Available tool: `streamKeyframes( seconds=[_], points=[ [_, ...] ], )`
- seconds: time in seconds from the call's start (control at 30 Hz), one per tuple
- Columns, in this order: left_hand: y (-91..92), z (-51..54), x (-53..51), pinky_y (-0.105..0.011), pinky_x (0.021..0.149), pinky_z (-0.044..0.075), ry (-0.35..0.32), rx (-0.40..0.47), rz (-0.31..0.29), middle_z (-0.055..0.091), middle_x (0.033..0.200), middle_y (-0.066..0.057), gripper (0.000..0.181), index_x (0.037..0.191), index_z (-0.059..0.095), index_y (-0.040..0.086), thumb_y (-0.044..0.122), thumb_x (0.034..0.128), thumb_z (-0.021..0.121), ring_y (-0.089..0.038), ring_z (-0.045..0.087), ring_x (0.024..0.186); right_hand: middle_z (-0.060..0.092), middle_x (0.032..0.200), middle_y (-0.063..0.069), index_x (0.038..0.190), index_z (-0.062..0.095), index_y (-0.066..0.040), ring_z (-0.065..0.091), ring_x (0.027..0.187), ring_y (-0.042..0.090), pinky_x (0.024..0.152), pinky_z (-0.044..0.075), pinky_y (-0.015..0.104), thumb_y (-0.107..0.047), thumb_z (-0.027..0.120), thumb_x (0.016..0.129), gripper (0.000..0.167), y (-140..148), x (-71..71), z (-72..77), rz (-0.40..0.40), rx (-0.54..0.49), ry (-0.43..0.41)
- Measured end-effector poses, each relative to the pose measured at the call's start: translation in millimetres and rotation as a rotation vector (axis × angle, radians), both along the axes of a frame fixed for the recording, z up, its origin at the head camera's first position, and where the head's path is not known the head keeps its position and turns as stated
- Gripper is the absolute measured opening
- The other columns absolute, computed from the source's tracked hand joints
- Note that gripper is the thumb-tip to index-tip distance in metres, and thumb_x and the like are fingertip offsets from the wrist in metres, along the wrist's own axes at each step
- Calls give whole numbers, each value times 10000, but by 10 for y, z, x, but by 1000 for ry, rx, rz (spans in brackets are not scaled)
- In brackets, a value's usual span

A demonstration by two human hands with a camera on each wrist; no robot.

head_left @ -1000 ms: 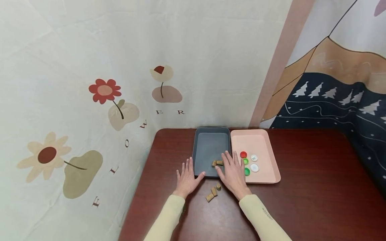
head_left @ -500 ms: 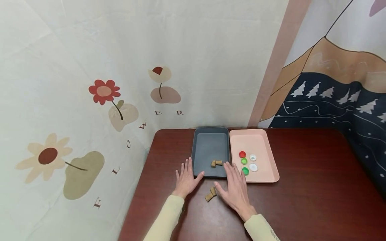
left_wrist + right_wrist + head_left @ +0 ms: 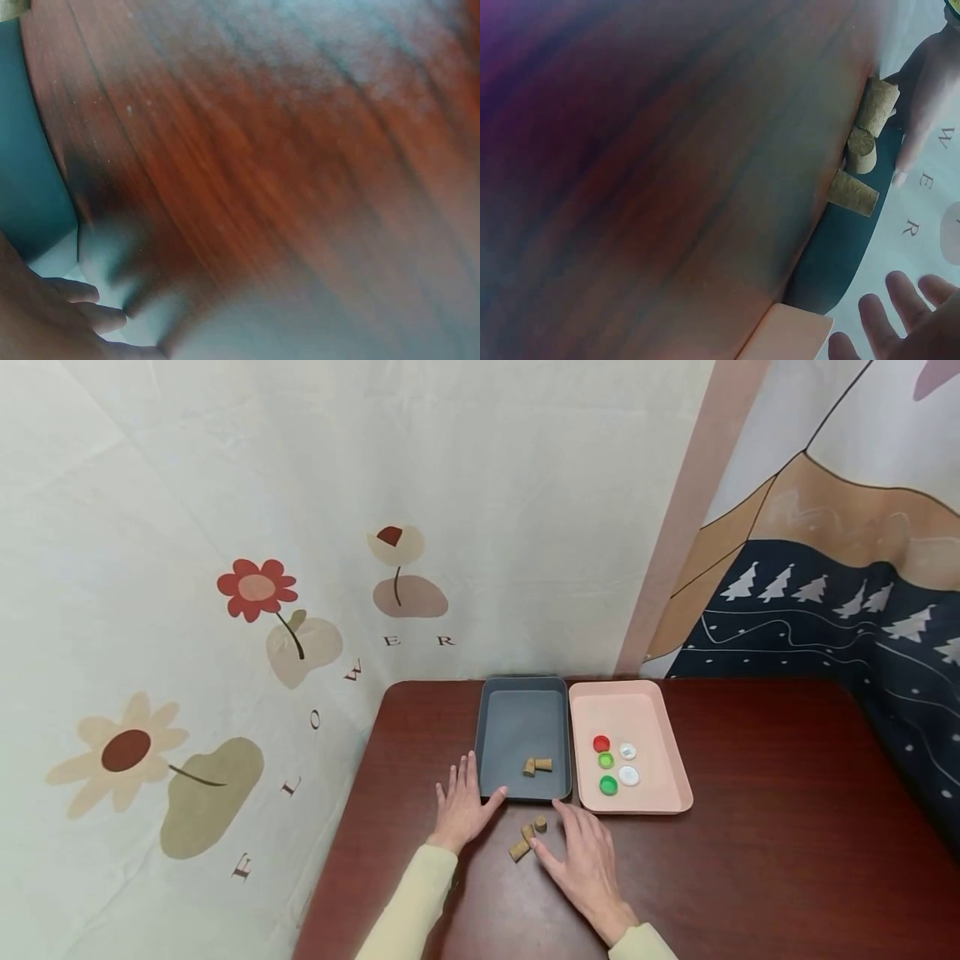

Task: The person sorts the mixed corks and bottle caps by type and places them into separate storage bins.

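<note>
Head view from where I stand: three corks [image 3: 528, 832] sit on the table [image 3: 765, 860], just off the near edge of the grey tray [image 3: 522, 718], between the two hands. The far right one stands on its end; the other two lie on their sides, close together. I'd expect them to be very light and firm with a little give, dry enough to grip well, and hard to break. A thumb and finger round the middle should do for those lying down; the upright one looks best pinched by its sides near the top, as a nudge could tip it, and the others might roll.

The right hand [image 3: 588, 864] is just right of them, palm down and reaching forward, its fingers loosely bent and apart, grasping nothing. Its thumb tip is right beside the corks; whether it touches one I can't tell. The left hand [image 3: 459, 807] is empty too, fingers straight along the grey tray's left side, thumb spread by the near left corner.

Inside that tray, toward its near right, are two more corks [image 3: 543, 765], side by side. The pink tray [image 3: 656, 710] sits just to the right with five caps [image 3: 608, 785]: red, lime, green and two whitish.
</note>
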State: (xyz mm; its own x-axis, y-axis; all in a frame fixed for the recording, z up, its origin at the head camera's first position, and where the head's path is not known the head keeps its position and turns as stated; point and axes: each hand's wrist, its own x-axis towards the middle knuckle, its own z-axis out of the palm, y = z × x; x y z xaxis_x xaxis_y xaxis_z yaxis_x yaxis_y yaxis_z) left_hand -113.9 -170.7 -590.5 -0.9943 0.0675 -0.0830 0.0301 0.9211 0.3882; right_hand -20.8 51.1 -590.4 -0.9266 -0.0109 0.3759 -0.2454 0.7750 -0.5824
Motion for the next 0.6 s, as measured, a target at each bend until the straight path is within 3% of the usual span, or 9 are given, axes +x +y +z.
streamKeyframes(
  seconds=[0.6],
  points=[
    [0, -17, -4, -713, 1180, 134, 2, 6, 1, 184, 1708, -176, 1025, 1671, 117, 84, 738, 964, 471, -408, 181, 1561, 749, 1119, 117, 1223, 730, -102, 641, 1065, 359, 896, 456, 597, -406, 869, 809, 533, -119, -134, -42, -101, 96, -144]
  ],
)
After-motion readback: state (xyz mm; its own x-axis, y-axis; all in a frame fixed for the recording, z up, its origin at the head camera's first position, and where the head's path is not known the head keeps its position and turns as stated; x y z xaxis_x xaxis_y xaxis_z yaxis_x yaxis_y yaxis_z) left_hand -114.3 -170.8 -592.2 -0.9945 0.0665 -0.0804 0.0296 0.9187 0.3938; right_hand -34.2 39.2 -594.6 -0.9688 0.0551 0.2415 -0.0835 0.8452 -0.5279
